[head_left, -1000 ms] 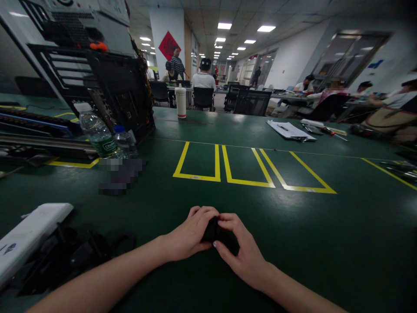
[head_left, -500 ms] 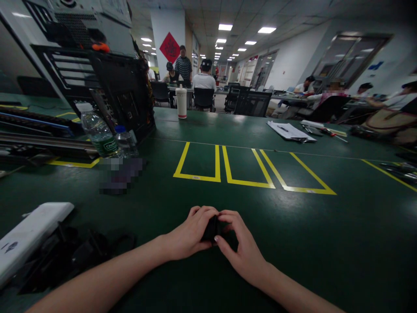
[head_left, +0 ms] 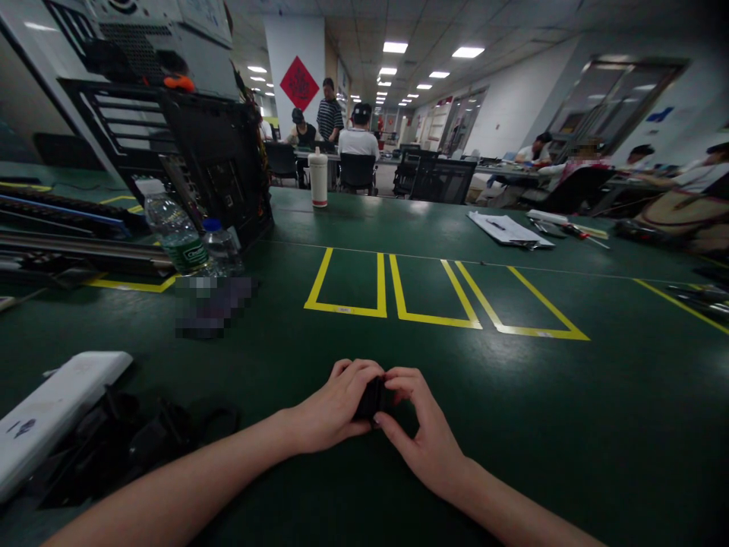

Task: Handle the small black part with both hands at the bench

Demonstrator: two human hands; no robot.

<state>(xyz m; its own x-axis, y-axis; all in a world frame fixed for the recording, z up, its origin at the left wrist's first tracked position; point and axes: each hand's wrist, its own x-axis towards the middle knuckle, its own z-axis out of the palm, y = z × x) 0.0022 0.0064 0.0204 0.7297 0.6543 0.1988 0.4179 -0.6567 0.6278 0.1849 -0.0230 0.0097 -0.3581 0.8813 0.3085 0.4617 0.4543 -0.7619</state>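
Between my hands is a small dark object [head_left: 370, 399], black and block-like; most of it is covered, so its kind cannot be made out. My left hand [head_left: 345, 403] wraps over its left side, fingers on top and thumb along the near edge. From the right, my right hand [head_left: 418, 429] pinches the same object, with index finger at its upper edge and thumb tip low on the near side. Both hands are low above the green table [head_left: 512, 441], on the near side of the yellow tape outlines [head_left: 353, 311].
At left lie a white box-shaped thing [head_left: 62, 410] and a tangle of black straps or gear [head_left: 142, 441]. Behind them stand plastic bottles [head_left: 182, 235] and a black computer case [head_left: 222, 167]. Farther back are a white tumbler [head_left: 319, 178], a clipboard [head_left: 509, 229] and seated people.
My left hand keeps its grip; the thumb and fingers of my right hand shift slightly on the dark object. In the background, a person in a striped shirt has moved right.
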